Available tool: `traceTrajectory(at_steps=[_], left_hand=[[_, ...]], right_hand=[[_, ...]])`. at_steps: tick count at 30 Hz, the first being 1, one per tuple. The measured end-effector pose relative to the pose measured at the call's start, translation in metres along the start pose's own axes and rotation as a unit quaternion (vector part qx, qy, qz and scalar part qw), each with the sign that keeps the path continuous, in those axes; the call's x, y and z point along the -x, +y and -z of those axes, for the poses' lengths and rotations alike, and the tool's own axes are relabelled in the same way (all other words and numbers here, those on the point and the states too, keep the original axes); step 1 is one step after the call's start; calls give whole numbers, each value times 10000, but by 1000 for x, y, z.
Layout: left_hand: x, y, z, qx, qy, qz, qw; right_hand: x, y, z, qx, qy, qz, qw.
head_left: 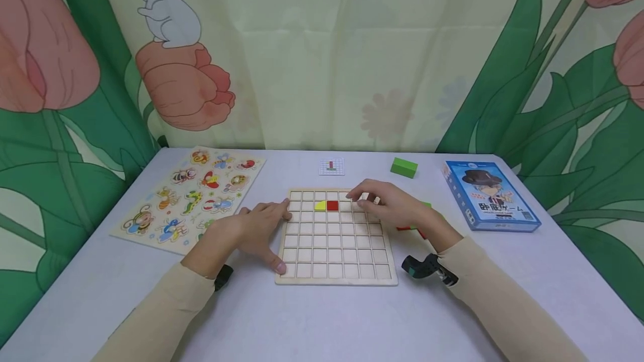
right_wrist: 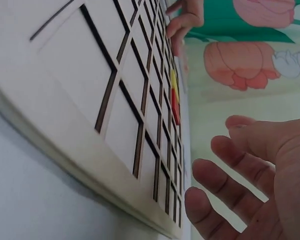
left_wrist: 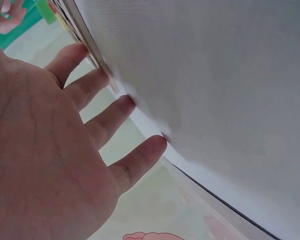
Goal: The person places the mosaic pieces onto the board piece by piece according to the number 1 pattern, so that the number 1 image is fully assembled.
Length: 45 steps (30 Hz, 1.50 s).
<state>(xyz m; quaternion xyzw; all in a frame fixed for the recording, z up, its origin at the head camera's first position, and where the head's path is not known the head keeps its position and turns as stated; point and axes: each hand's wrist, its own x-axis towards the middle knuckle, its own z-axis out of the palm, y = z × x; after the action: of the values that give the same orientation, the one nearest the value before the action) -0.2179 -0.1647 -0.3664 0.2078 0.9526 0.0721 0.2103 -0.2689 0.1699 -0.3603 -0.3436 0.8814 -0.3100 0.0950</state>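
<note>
A wooden grid board lies on the white table. In its upper rows sit a yellow piece with a slanted corner and a red square piece, side by side. My left hand rests along the board's left edge, thumb near the front corner and fingers spread toward the back. Over the upper right squares hovers my right hand, its fingers loosely bent. The right wrist view shows nothing between the fingertips. Partly hidden behind the right hand and wrist are red pieces and green ones.
Behind the board lie a small card with a grid drawing and a green block. A blue game box lies at the right. On the left is a board of cartoon insects, partly covered by my left arm.
</note>
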Motion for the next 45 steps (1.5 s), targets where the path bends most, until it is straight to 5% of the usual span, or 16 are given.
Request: traceTrajectory(at_steps=[13, 20, 45], left_hand=[[3, 3, 1, 9, 8, 2, 10000], [3, 1, 4, -58, 3, -9, 10000], [4, 5, 4, -148, -54, 40, 9999]], right_hand=[[27, 22, 9, -22, 427, 58, 9991], [40, 30, 12, -50, 568, -280, 9980], [91, 54, 27, 248, 654, -468, 9965]])
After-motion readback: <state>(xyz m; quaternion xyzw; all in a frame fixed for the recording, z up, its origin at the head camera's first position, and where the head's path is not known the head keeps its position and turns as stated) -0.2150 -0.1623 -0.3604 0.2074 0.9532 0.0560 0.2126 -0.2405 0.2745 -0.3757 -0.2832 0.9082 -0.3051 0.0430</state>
